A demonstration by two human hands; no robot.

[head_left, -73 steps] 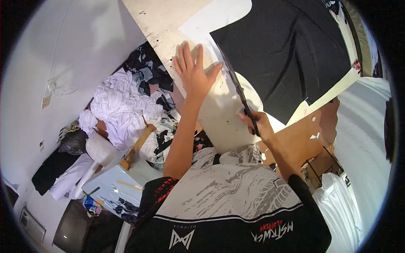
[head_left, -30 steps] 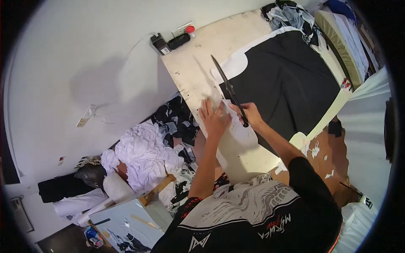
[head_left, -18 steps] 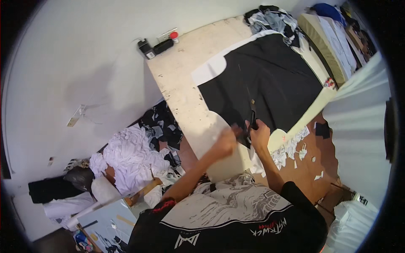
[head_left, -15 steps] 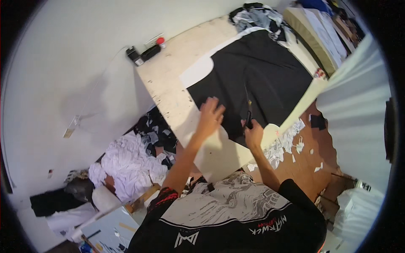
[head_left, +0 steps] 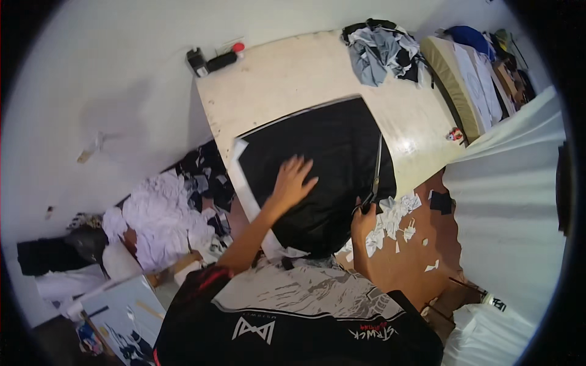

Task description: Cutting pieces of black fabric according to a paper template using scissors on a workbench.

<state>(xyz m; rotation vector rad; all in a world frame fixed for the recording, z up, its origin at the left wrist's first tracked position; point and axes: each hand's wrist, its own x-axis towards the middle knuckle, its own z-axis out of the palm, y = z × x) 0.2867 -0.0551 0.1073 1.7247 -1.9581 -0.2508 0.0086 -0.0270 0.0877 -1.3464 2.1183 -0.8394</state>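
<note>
A large piece of black fabric (head_left: pixel 329 146) lies over the near part of a pale tabletop. A thin white edge shows along its far side, with a white corner (head_left: pixel 240 146) at the left. My left hand (head_left: pixel 294 183) rests palm down on the fabric, its fingers spread. At the fabric's right side, my right hand (head_left: pixel 364 221) is closed round the dark handles of long scissors (head_left: pixel 376 174). The blades point away from me and lie along the fabric's right edge. Whether they are parted is too small to tell. The near end of the fabric reaches my shirt.
Grey and black cloths (head_left: pixel 381 52) are heaped at the table's (head_left: pixel 274 67) far end. A black device (head_left: pixel 196 62) stands by the wall. White cloth (head_left: pixel 162 213) is piled on the floor at left, and scraps (head_left: pixel 390 222) lie at right beside a white curtain (head_left: pixel 500 165).
The black fabric has come toward me and turned, baring more of the far table. My left hand now lies on it. My right hand has carried the scissors to its right edge.
</note>
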